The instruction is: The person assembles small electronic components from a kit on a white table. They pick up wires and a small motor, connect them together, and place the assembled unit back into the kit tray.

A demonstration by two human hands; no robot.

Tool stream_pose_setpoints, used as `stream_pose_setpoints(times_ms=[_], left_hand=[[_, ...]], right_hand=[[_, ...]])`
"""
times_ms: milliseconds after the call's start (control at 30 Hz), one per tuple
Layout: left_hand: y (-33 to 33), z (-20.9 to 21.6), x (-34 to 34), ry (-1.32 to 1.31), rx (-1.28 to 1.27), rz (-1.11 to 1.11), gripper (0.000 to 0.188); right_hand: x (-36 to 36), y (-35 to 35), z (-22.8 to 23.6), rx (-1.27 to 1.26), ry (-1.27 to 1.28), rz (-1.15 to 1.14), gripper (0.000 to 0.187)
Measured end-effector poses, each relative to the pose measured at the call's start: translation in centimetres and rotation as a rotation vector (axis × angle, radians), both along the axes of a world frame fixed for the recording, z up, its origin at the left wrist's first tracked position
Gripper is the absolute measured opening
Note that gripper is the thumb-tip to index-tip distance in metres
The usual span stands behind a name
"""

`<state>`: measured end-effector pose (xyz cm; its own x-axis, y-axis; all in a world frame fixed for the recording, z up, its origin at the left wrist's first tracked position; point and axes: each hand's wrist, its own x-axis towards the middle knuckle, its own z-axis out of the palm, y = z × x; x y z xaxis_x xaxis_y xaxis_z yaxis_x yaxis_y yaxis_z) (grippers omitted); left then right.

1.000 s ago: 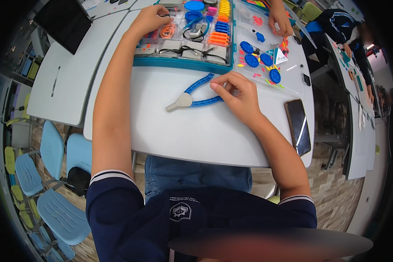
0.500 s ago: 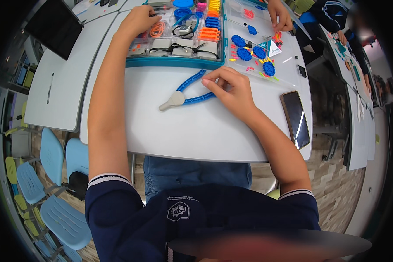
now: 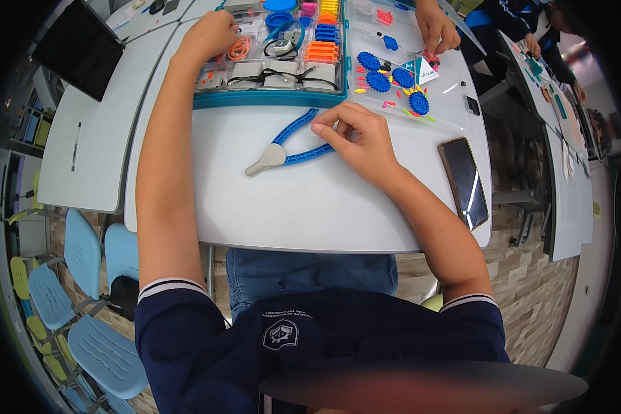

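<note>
The left hand [image 3: 210, 34] curled over a parts case [image 3: 269, 99], the right hand [image 3: 357, 134] half-curled over a blue-handled tool [image 3: 276, 154], both grasps unclear.

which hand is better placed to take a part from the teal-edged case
Probably the left hand: it is over the case, close to the orange bands. The right hand is nearer the person, at the handles of the blue-and-grey plier-like tool.
</note>
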<state>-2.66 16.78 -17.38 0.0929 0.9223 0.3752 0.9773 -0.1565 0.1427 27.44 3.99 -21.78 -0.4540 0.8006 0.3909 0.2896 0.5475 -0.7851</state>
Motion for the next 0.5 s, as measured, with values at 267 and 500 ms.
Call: stream_pose_setpoints(times_ms=[267, 500], left_hand=[[-0.11, 0.43, 0.19, 0.026, -0.103, -0.004, 0.020], [-0.24, 0.45, 0.17, 0.002, -0.136, -0.026, 0.017]], right_hand=[[-0.05, -0.05, -0.01, -0.034, 0.003, -0.009, 0.010], [-0.02, -0.08, -0.03, -0.026, 0.001, -0.010, 0.010]])
